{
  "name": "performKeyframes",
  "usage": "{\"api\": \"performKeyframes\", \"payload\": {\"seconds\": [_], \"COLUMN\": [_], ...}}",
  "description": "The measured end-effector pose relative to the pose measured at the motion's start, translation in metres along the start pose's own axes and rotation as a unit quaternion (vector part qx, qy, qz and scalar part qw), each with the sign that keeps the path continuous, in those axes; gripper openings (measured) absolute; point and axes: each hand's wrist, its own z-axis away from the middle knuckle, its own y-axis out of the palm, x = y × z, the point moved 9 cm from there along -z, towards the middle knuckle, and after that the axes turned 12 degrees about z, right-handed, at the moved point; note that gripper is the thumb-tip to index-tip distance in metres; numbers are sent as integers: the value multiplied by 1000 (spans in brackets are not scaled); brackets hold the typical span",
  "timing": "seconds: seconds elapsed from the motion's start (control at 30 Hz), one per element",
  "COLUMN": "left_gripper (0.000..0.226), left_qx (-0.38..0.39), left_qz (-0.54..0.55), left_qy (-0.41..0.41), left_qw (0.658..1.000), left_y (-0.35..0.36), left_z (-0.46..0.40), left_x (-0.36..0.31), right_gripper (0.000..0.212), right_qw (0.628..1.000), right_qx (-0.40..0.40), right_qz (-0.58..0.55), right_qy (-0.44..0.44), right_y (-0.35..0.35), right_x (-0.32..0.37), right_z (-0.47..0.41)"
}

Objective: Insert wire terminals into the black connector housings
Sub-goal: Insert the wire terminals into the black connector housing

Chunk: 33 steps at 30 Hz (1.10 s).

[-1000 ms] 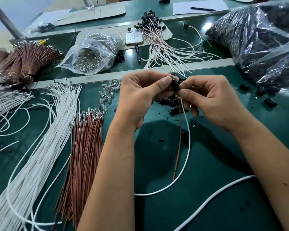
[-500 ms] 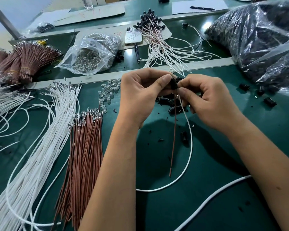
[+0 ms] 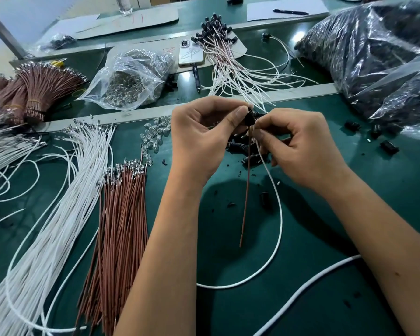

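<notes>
Between hands (image 3: 250,132) — black housing (image 3: 249,119), brown wire (image 3: 246,202) dangling.

Phone (image 3: 191,54) and pen (image 3: 196,77) beyond a bag of clear bulbs (image 3: 131,80).

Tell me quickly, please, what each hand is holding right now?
Left hand: closed, pinching the small black plastic connector housing.
Right hand: closed, pinching the thin brown wire just below that housing.
</notes>
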Motion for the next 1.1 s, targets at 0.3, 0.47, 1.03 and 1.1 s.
{"api": "performKeyframes", "payload": {"seconds": [0.3,0.47,1.03,1.1], "left_gripper": [15,12,13,12], "left_qx": [52,74,56,58], "left_qz": [60,69,35,32], "left_qy": [-26,-25,-9,-6], "left_qw": [997,995,998,998], "left_y": [5,7,11,11], "left_z": [2,3,2,2], "left_x": [-2,-6,-10,-11], "right_gripper": [7,7,5,5], "right_qw": [997,995,993,993], "right_qx": [-66,-83,-86,-84], "right_qz": [-26,-45,-73,-77], "right_qy": [-30,-34,-27,-25], "right_y": [-15,-18,-19,-18], "right_x": [2,0,-2,-2], "right_z": [1,2,2,2]}}
